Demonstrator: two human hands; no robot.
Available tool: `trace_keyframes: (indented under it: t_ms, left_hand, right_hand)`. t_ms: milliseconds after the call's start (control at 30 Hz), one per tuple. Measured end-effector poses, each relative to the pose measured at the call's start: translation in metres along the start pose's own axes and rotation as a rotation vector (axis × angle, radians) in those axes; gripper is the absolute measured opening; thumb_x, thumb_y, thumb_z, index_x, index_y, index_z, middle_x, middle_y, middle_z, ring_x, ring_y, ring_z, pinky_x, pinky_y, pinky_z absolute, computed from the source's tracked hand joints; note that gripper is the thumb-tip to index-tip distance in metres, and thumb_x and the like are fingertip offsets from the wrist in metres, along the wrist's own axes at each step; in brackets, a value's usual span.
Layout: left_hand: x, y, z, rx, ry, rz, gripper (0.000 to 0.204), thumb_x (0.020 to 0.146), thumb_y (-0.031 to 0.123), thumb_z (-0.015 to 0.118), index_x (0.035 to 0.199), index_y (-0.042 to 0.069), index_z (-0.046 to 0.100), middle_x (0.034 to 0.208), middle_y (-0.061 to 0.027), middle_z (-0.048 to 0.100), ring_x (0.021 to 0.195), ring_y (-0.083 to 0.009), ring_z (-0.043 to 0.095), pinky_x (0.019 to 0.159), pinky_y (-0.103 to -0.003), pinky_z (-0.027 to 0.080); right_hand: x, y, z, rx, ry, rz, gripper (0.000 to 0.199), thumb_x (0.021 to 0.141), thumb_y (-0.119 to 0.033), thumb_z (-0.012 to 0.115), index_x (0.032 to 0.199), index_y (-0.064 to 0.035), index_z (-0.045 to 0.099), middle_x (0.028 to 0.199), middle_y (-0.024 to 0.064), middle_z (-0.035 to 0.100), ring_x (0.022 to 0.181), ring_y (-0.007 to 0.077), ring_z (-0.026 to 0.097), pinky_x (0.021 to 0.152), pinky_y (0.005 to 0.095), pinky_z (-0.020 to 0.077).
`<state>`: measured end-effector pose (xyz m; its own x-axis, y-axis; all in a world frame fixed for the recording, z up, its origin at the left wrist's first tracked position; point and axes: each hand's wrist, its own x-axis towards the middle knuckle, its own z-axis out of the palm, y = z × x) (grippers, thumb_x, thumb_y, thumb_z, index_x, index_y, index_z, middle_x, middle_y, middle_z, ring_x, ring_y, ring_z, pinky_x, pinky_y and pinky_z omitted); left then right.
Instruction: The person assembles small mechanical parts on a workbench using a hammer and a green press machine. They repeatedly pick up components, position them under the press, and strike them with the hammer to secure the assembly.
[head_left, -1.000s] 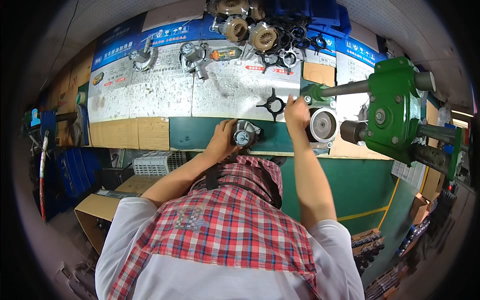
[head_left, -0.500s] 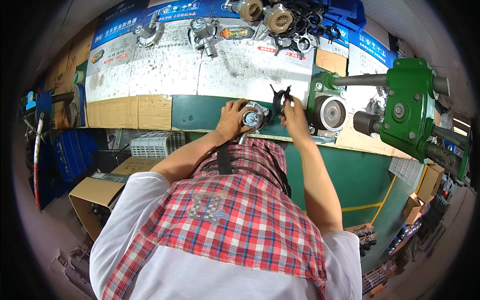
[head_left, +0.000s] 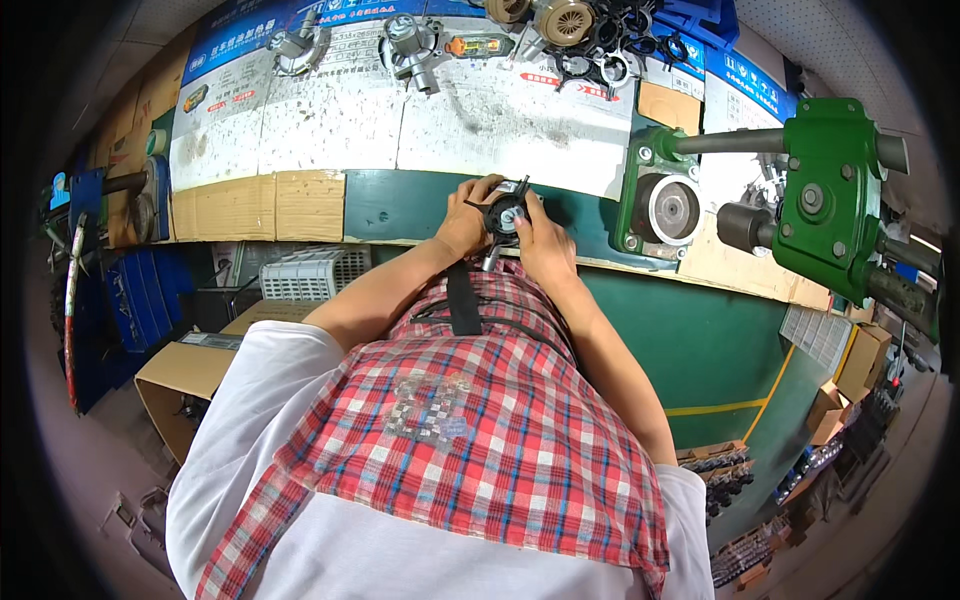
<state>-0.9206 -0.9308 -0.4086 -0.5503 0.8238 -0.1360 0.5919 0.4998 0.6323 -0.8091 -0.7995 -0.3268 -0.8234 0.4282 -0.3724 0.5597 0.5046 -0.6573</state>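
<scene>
At the bench's front edge my left hand (head_left: 462, 222) curls around the left side of a silver metal housing (head_left: 511, 186), whose short spout points toward me. A black plastic ring (head_left: 490, 214) with thin prongs lies over the housing's round top. My right hand (head_left: 546, 245) closes on the ring from the right, its thumb near the centre and its fingers along the far side. Both hands partly cover the two parts, so how the ring sits on the housing cannot be made out fully.
Cardboard sheets (head_left: 330, 130) cover the bench. At the back stand two more metal housings (head_left: 409, 50), tan vented round parts (head_left: 565, 22), a heap of black rings (head_left: 612, 68) and a blue bin (head_left: 700, 18). A green hand press (head_left: 825, 200) stands right.
My right hand has moved left with the black ring and brought it onto the metal housing. My left hand stays on the housing.
</scene>
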Motion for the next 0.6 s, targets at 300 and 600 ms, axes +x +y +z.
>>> trace_keyframes:
  t_ms: [300, 600]
  left_hand:
    - [0.004, -0.008, 0.009, -0.03, -0.031, 0.004, 0.074, 0.064, 0.018, 0.08, 0.133, 0.02, 0.053, 0.152, -0.0011, 0.034, 0.13, -0.0405, 0.035, 0.106, -0.054, 0.034]
    - [0.001, -0.017, 0.001, -0.022, -0.119, 0.071, 0.084, 0.067, 0.025, 0.08, 0.142, 0.017, 0.045, 0.151, -0.0092, 0.03, 0.132, -0.0385, 0.031, 0.105, -0.052, 0.032]
  right_hand:
    - [0.013, -0.016, -0.028, -0.139, -0.181, 0.004, 0.052, 0.097, -0.025, 0.052, 0.146, -0.0168, 0.037, 0.108, 0.0228, 0.067, 0.101, 0.043, 0.062, 0.083, 0.0529, 0.0484]
    - [0.01, -0.033, -0.019, -0.378, 0.0, -0.258, 0.078, 0.078, -0.037, 0.078, 0.144, -0.0167, 0.042, 0.096, 0.0182, 0.059, 0.091, 0.0371, 0.061, 0.081, 0.0466, 0.0507]
